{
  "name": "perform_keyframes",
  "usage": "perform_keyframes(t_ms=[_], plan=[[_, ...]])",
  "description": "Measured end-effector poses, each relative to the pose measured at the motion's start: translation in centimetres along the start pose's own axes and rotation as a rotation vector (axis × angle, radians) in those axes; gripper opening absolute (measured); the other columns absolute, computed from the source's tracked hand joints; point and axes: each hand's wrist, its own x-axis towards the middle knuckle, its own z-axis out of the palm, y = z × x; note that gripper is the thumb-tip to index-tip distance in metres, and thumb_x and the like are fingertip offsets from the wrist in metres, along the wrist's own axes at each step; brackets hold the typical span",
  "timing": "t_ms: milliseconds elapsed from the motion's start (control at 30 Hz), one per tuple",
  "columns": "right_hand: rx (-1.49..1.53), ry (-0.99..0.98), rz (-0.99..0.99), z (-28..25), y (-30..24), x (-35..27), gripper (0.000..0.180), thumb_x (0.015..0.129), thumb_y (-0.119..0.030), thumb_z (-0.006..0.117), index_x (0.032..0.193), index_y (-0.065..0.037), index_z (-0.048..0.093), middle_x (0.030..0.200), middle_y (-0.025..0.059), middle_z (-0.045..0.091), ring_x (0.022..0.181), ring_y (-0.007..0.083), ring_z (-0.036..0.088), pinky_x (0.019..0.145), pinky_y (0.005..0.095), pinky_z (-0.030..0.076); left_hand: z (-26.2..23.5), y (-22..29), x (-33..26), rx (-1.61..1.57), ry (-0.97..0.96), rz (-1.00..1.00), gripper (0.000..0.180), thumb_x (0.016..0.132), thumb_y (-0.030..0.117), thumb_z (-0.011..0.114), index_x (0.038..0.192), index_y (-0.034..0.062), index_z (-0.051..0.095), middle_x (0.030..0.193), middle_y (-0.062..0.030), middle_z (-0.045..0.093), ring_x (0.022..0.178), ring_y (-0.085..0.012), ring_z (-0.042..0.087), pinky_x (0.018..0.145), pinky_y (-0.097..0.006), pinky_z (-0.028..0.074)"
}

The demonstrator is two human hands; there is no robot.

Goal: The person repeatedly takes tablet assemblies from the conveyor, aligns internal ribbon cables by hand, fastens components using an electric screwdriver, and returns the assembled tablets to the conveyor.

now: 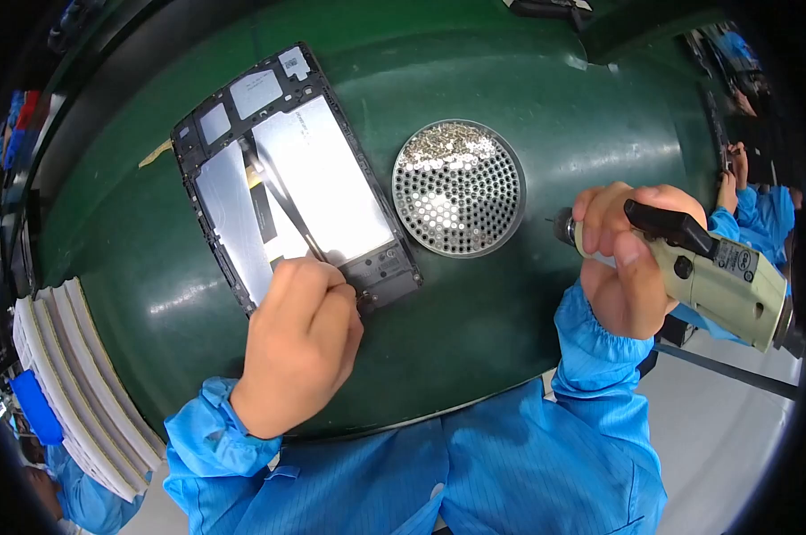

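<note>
An opened tablet frame [287, 178] with silver plates and a black rim lies face down on the green mat [474, 303]. My left hand [300, 343] rests on its near right corner, fingers curled and pressing on the frame there; whether it pinches anything is hidden. My right hand [630, 259] grips a beige electric screwdriver [697, 267] with a black lever, its tip pointing left, held above the mat to the right of a round perforated metal screw tray [459, 189]. Small screws lie piled at the tray's far edge.
A stack of white trays [73, 383] stands at the left edge of the bench. Another person's hands and blue sleeves [760, 209] are at the far right. A dark object [550, 7] lies at the top edge.
</note>
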Motion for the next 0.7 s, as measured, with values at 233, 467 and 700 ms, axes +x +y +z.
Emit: perform_keyframes(t_ms=[233,467,700], plan=[[-0.042,0.005,-0.018,0.4,-0.3,0.4,0.035,0.077,0.001,0.063,0.109,0.001,0.049,0.072,0.0111,0.057,0.059,0.0183,0.055,0.066,0.0389,0.052,-0.1,0.5,-0.6,-0.095,0.084,-0.013,0.024,0.063,-0.01,0.07,0.083,-0.0036,0.059,0.088,-0.0138,0.054,0.082,-0.0315,0.055,0.068,-0.038,0.047],[-0.043,-0.012,-0.034,0.2,0.0,0.2,0.035,0.078,-0.001,0.065,0.109,0.001,0.049,0.07,0.0111,0.057,0.058,0.018,0.055,0.065,0.0381,0.052,1.4,1.9,-1.3,-0.059,0.196,-0.143,0.022,0.065,-0.013,0.068,0.083,-0.0031,0.058,0.093,-0.014,0.054,0.086,-0.0313,0.055,0.073,-0.037,0.046],[-0.036,-0.006,-0.06,0.3,0.3,0.0,0.035,0.077,0.0,0.062,0.11,0.002,0.049,0.071,0.0115,0.056,0.058,0.0181,0.055,0.065,0.0384,0.052,1.7,2.2,-0.7,-0.074,0.195,-0.278,0.025,0.058,-0.011,0.066,0.078,-0.0019,0.054,0.092,-0.013,0.052,0.09,-0.0336,0.053,0.075,-0.039,0.044]])
